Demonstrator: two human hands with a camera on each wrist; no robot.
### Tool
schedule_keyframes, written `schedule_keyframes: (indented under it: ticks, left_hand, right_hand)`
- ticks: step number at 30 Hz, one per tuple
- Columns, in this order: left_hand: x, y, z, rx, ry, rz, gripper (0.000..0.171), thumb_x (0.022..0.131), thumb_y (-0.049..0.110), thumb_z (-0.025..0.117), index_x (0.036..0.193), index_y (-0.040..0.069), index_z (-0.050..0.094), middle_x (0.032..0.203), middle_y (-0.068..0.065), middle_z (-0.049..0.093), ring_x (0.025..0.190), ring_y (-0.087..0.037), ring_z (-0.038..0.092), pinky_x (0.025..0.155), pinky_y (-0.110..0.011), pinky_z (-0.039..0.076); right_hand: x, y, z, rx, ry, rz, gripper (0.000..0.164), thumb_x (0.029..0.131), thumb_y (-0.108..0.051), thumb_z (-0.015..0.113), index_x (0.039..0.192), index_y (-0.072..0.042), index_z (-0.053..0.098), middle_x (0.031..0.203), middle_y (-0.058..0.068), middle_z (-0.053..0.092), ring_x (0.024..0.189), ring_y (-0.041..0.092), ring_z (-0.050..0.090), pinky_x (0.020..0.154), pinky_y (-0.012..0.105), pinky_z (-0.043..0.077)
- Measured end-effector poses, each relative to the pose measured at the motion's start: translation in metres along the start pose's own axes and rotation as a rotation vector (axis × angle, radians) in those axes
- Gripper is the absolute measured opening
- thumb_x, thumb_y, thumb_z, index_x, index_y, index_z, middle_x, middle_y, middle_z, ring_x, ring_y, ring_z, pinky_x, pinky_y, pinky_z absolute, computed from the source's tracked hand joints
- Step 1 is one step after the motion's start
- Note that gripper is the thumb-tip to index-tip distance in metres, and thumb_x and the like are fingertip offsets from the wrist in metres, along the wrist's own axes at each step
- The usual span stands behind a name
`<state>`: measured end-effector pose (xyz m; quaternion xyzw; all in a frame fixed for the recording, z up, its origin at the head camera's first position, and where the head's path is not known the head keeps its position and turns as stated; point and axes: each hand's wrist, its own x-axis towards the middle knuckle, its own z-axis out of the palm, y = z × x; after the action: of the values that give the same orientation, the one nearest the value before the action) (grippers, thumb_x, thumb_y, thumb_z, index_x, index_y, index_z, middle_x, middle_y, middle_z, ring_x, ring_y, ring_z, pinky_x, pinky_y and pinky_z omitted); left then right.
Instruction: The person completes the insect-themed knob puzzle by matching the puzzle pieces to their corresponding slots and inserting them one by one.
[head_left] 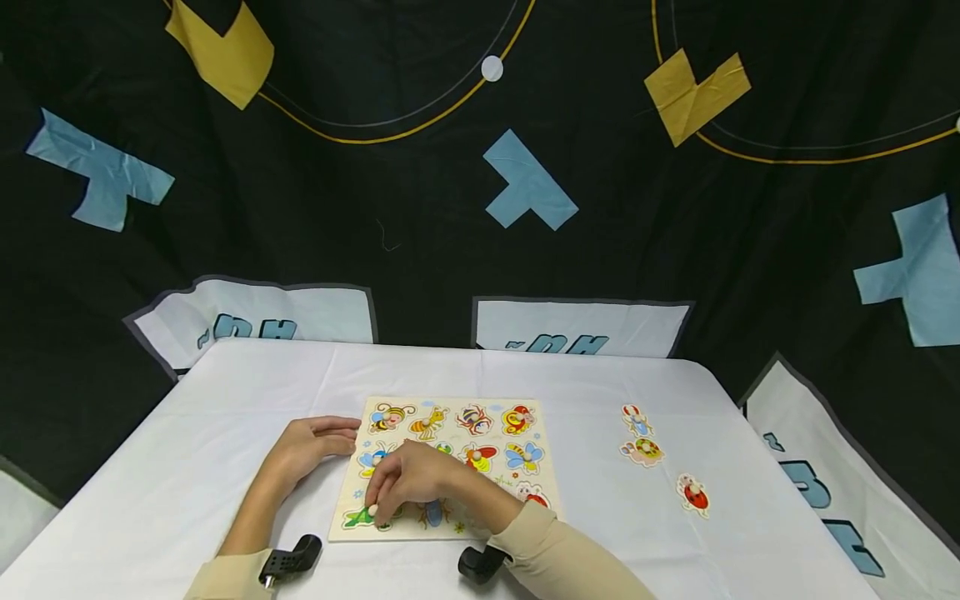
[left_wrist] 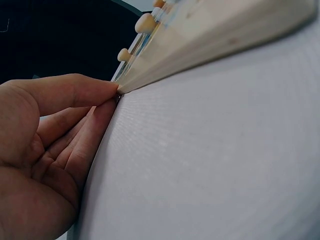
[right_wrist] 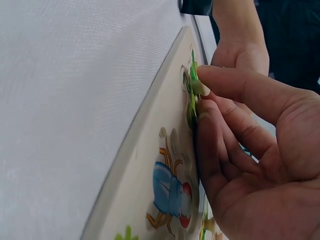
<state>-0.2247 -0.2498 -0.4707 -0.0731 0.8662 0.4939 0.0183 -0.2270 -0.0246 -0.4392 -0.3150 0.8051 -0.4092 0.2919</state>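
Observation:
A wooden peg puzzle board [head_left: 345,492] with insect pictures lies on the white table. My right hand [head_left: 420,477] is over its near left corner, pinching the pale knob of a green insect puzzle piece [right_wrist: 193,95] between thumb and fingers. That piece sits tilted at its printed spot on the board, and the fingers partly hide it. Beside it is a blue beetle picture [right_wrist: 167,187]. My left hand [head_left: 303,450] rests at the board's left side. In the left wrist view, its fairly straight thumb and fingertips [left_wrist: 112,90] touch the board's edge.
To the right of the board lie three loose puzzle pieces: a blue-and-red one [head_left: 637,420], a yellow-green one [head_left: 642,452] and a red ladybug [head_left: 693,495]. A black curtain [head_left: 420,275] hangs beyond the table's far edge.

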Motion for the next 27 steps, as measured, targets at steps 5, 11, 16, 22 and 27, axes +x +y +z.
schedule_keyframes:
  ticks: [5, 11, 16, 22, 27]
  left_hand:
    - [-0.001, 0.000, -0.001, -0.002, -0.007, 0.011, 0.045, 0.084, 0.021, 0.078, 0.126, 0.009, 0.072, 0.114, -0.006, 0.077, 0.122, -0.027, 0.062, 0.104, -0.047, 0.042]
    - [0.000, 0.000, 0.000, -0.005, -0.002, 0.000, 0.046, 0.084, 0.023, 0.079, 0.127, 0.010, 0.071, 0.114, -0.005, 0.077, 0.118, -0.023, 0.064, 0.103, -0.045, 0.042]
    - [0.001, 0.001, 0.000, -0.007, 0.001, -0.002, 0.047, 0.084, 0.022, 0.078, 0.128, 0.009, 0.071, 0.115, -0.006, 0.077, 0.117, -0.024, 0.065, 0.104, -0.047, 0.042]
    - [0.001, 0.000, 0.001, -0.031, 0.004, -0.012, 0.047, 0.083, 0.019, 0.077, 0.128, 0.007, 0.070, 0.115, -0.008, 0.076, 0.117, -0.027, 0.065, 0.105, -0.049, 0.042]
    - [0.000, 0.001, 0.003, -0.038, 0.006, -0.017, 0.047, 0.083, 0.019, 0.078, 0.128, 0.007, 0.070, 0.115, -0.008, 0.076, 0.117, -0.027, 0.065, 0.106, -0.049, 0.041]
  right_hand:
    - [-0.006, 0.003, -0.003, 0.045, 0.017, 0.011, 0.016, 0.074, -0.006, 0.087, 0.087, -0.012, 0.079, 0.070, -0.009, 0.072, 0.063, 0.002, 0.060, 0.060, 0.018, 0.044]
    - [-0.012, 0.008, -0.012, 0.066, 0.050, -0.005, 0.015, 0.075, -0.005, 0.086, 0.088, -0.011, 0.079, 0.069, -0.007, 0.072, 0.060, 0.006, 0.059, 0.057, 0.020, 0.044]
    - [-0.017, 0.012, -0.022, 0.073, 0.090, -0.009, 0.014, 0.075, -0.005, 0.085, 0.086, -0.010, 0.079, 0.067, -0.004, 0.071, 0.060, 0.009, 0.060, 0.057, 0.022, 0.045]
    - [-0.025, 0.013, -0.036, 0.038, 0.131, 0.013, 0.012, 0.076, -0.007, 0.085, 0.086, -0.011, 0.079, 0.067, 0.000, 0.073, 0.059, 0.017, 0.064, 0.056, 0.024, 0.045]
    - [-0.034, 0.019, -0.050, 0.011, 0.182, 0.044, 0.013, 0.077, -0.012, 0.085, 0.089, -0.011, 0.079, 0.068, -0.001, 0.072, 0.059, 0.017, 0.059, 0.052, 0.026, 0.040]
